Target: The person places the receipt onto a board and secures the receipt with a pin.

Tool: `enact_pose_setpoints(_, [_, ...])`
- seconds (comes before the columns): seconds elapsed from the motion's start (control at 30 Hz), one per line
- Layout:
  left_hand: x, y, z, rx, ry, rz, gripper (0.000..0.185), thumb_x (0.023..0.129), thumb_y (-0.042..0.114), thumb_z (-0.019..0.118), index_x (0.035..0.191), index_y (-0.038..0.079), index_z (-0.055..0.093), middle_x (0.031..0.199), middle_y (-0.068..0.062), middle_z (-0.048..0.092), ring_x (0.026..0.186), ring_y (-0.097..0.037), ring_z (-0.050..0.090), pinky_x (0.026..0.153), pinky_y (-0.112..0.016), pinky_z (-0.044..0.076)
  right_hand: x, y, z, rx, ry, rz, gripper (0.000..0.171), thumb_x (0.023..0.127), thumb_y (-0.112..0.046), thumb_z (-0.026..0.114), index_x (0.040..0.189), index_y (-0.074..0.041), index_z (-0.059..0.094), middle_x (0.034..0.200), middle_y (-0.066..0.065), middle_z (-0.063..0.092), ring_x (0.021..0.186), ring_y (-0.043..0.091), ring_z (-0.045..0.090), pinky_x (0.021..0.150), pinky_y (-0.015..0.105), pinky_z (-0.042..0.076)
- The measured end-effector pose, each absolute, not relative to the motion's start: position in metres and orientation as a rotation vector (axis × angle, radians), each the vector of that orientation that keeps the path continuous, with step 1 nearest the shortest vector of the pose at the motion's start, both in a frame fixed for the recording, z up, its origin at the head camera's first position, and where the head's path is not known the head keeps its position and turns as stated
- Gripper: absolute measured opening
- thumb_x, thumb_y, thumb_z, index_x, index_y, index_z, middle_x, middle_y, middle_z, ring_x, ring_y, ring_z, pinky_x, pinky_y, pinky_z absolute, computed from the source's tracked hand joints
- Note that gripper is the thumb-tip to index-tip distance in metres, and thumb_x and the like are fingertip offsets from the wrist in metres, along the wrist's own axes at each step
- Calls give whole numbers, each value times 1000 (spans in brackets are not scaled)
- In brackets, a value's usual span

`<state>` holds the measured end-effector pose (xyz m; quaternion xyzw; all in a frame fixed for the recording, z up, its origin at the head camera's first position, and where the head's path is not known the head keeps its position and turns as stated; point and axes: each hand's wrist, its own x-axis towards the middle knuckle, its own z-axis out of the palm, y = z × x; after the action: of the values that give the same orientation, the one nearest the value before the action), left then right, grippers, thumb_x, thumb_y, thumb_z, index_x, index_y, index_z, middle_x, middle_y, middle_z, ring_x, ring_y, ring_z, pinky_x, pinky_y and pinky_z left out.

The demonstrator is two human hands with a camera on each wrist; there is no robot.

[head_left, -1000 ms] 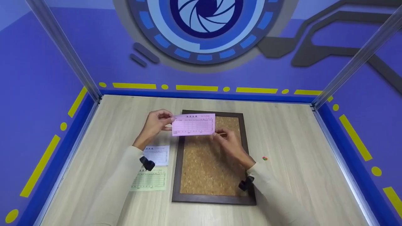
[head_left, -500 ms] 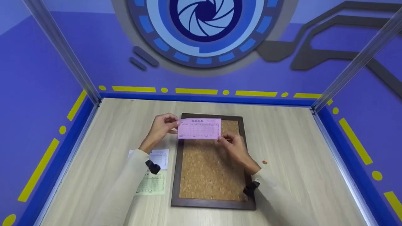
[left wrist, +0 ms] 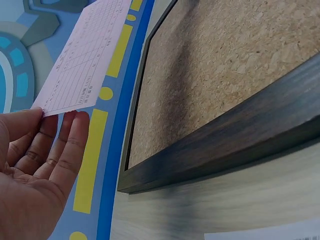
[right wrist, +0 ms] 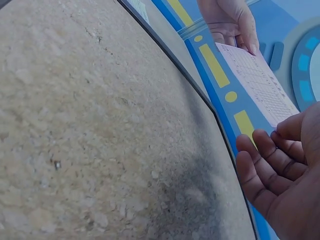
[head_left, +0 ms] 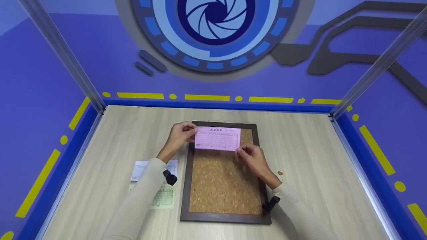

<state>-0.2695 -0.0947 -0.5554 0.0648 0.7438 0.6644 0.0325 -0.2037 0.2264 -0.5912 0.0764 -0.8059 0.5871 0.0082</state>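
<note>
Crosswise, the pink slip (head_left: 217, 138) spans the cork board's (head_left: 225, 186) top end.

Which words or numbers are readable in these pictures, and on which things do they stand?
None can be read.
Pink slip, held over the cork board: printed heading and table, too blurred.
White slip and green slip on the table: printed tables, too small.

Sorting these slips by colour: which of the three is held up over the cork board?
The pink slip, pinched at its ends by both hands. The white slip and green slip lie on the table.
</note>
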Motion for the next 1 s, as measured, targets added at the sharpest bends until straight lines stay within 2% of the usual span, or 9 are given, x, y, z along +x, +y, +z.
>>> enact_pose_setpoints(0.17, [-270,-91,-559,199,2334,2028,10,106,3,71,111,-2,77,97,-13,74,80,-23,74,82,-59,66,-203,226,-594,213,-2516,1857,14,107,-4,69,94,0,74,84,10,73,73,20,65,61,23,51])
enact_pose_setpoints(0.33, [-273,-83,-565,176,2380,2000,7,103,0,73,107,-2,78,89,-11,73,71,-21,70,65,-41,66,-202,229,-598,178,-2532,1878,14,108,-4,67,96,1,72,85,12,73,71,21,68,58,24,52])
enact_pose_setpoints(0.43, [-274,-79,-569,165,2400,1980,6,102,0,74,106,-3,78,84,-8,72,62,-17,65,57,-40,64,-200,232,-602,145,-2550,1878,14,109,-5,66,97,1,71,85,13,73,70,21,69,56,25,52])
enact_pose_setpoints(0.6, [-275,-73,-575,152,2450,1935,6,101,0,75,106,-2,79,83,-6,72,57,-14,62,57,-46,64,-199,235,-606,114,-2557,1881,16,109,-6,66,96,1,71,84,17,74,68,22,68,53,25,49])
enact_pose_setpoints(1.0, [-281,-64,-593,133,2535,1846,8,101,2,75,104,-4,79,86,-6,73,66,-15,62,52,-27,54,-201,244,-616,75,-2599,1870,17,109,-8,67,96,3,72,80,15,71,59,18,58,45,22,42])
